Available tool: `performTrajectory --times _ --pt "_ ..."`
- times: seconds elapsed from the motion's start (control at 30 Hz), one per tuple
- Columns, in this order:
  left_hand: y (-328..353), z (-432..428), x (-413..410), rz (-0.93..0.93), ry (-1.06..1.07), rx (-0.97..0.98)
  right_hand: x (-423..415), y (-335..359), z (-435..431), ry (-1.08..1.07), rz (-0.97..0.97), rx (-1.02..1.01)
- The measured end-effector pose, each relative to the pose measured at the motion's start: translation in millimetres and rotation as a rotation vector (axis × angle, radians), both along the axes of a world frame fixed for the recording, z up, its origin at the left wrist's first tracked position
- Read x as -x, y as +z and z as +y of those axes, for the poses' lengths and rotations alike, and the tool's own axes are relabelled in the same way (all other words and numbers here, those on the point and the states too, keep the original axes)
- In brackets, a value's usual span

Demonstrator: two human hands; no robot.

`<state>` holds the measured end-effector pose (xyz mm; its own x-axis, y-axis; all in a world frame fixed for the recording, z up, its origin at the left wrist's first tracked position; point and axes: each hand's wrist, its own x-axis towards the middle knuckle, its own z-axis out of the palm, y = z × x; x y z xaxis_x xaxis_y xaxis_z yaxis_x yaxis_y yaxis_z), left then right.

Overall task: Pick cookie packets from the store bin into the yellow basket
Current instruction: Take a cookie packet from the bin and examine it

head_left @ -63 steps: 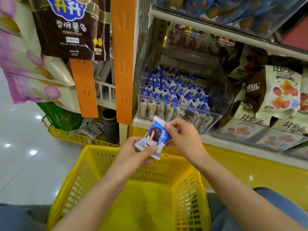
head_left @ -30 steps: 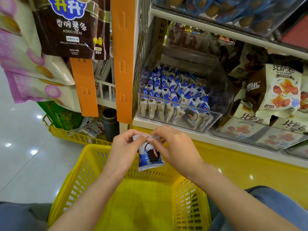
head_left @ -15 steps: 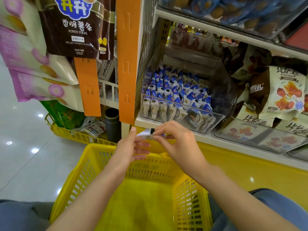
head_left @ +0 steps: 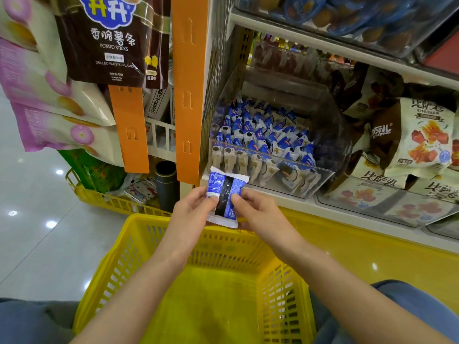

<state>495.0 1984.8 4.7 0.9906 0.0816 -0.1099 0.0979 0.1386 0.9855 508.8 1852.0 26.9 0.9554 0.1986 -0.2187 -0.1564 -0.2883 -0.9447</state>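
Shiny white store floor [head_left: 37,219] lies on the left, and shelves full of snacks fill the right of the head view, the only view. On the low shelf sits a see-through plastic store bin [head_left: 330,135] with many small blue and white cookie packets [head_left: 260,137] standing in rows. The left hand [head_left: 191,214] and the right hand [head_left: 258,214] are close together, and each one pinches a side of one small blue and white cookie packet [head_left: 224,197] with a thumb on its front. This packet is out of the bin and up in the air, just over the far rim of the big yellow plastic basket [head_left: 139,234]. No packet shows on the part of the basket floor that can be seen, so the job looks like it is only starting: this packet needs to drop in, and lots more wait in the bin. The basket mouth is wide and open right under the hands, so there is good room to let go. The white shelf edge [head_left: 293,204] is just behind the hands. A tall orange plastic strip [head_left: 190,95] stands beside the bin on the left, and cream bags of snacks [head_left: 419,137] crowd it on the right, so a hand has to reach in from the front, over the bin's low front wall.
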Motion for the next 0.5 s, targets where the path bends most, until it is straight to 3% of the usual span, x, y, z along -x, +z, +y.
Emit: performTrajectory --times 0.1,0.2,0.5 --pt "-4.7 -2.1 2.7 -0.178 0.064 -0.343 0.8 1.1 2.9 -0.048 0.022 -0.081" --pt "-8.7 -4.6 6.8 -0.26 0.048 -0.506 0.6 -1.0 3.8 -0.093 0.006 -0.086" --pt "-10.4 1.5 6.6 -0.297 -0.018 -0.64 3.4 -4.4 3.1 -0.031 -0.067 -0.073"
